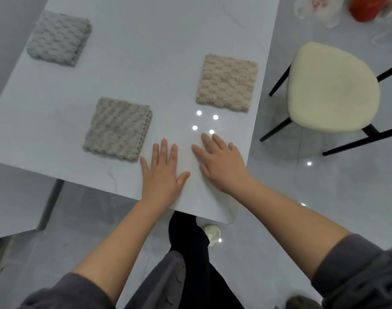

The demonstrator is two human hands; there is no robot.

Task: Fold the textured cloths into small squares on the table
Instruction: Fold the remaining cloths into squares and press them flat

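Three textured cloths lie folded into small squares on the white table (132, 70). A light grey cloth (59, 37) sits at the far left, a grey-beige cloth (118, 128) near the front, and a beige cloth (227, 82) by the right edge. My left hand (162, 172) rests flat on the bare tabletop, fingers straight, just right of the grey-beige cloth. My right hand (221, 162) lies flat beside it, fingers spread, below the beige cloth. Neither hand touches a cloth.
A cream-seated stool (331, 85) with black legs stands right of the table. Plastic bags and a red object (366, 7) lie on the glossy floor at the far right. The table's front edge runs just under my wrists.
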